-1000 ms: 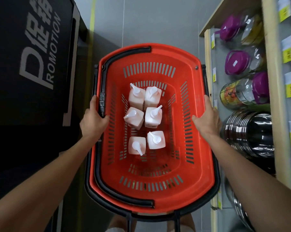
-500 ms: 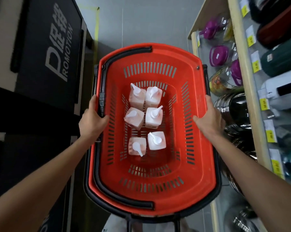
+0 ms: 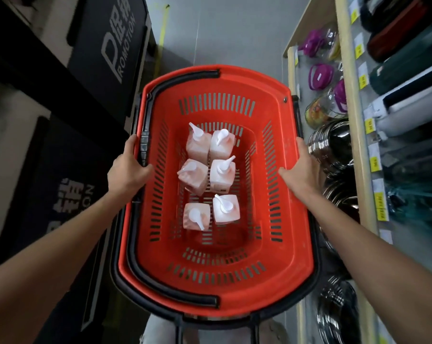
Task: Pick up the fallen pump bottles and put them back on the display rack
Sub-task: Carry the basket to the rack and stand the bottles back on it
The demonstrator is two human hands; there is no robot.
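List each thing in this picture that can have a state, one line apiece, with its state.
Red plastic shopping basket: held at both side rims.
Six white pump bottles: upright, in two rows inside the basket.
Black basket handle: folded down on the rim.
Left hand: gripping the rim.
Right hand: gripping the rim.

Six pump bottles (image 3: 210,177) stand paired in the basket (image 3: 294,256), shelves (image 3: 354,120) right

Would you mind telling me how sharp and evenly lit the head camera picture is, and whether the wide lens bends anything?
Head view: the red basket and the pump bottles in it are fairly sharp and well lit; the black promotion stand on the left is dark and smeared; the shelf goods on the right are blurred; the steel pots show glare; the wide lens stretches both forearms and bows the shelf edge.
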